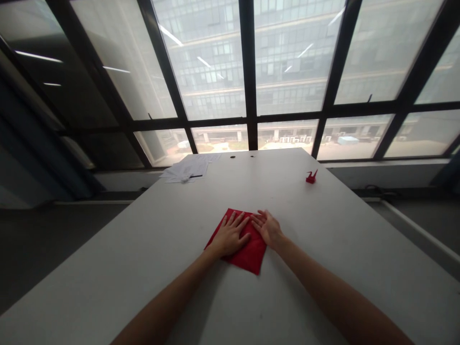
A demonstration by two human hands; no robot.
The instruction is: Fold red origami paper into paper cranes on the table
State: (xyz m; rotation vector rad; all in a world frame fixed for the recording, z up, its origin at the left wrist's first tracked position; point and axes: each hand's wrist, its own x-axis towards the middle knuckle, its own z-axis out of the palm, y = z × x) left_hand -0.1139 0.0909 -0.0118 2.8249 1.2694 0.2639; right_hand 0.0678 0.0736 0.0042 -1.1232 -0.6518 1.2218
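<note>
White tabletop [143, 268] stretches toward the far windows [287, 57], and midway between its left and right sides we have the red paper [247, 256] askew beneath our flat, spread left hand [230, 238], our right hand [267, 230], also open, along its right edge.

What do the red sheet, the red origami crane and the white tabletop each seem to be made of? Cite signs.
Red sheet: probably matte paper; it lies thin and flat, with straight edges.
Red origami crane: likely folded paper, from its sharp, pointed shape; too small to judge its finish.
White tabletop: perhaps smooth laminate or painted board; its surface is even, with soft shadows.
</note>
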